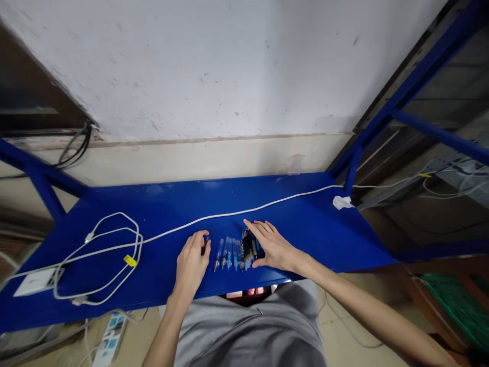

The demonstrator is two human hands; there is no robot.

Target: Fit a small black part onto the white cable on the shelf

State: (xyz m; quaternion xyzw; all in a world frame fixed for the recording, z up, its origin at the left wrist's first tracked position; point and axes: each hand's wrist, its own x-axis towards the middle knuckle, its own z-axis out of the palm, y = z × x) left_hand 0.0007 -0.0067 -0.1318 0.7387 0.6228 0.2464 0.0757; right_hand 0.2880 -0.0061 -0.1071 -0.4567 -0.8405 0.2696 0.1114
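Note:
Several clear tubes with blue and dark tips [229,255] lie side by side on the blue table [171,201], near its front edge. Right beside them is a tight row of dark pen-like pieces [248,244]. My right hand [269,245] rests at the right side of that row, thumb and fingers apart around its end. To the left of the tubes, my left hand [194,257] has its fingers curled round a small dark piece [206,238], only partly visible between thumb and fingertips.
A white cable [214,216] crosses the table behind both hands. At the left lie a coiled cable with a yellow tag [130,261] and a white box [34,283]. Crumpled white paper [343,202] sits by the right frame post. A wall stands behind.

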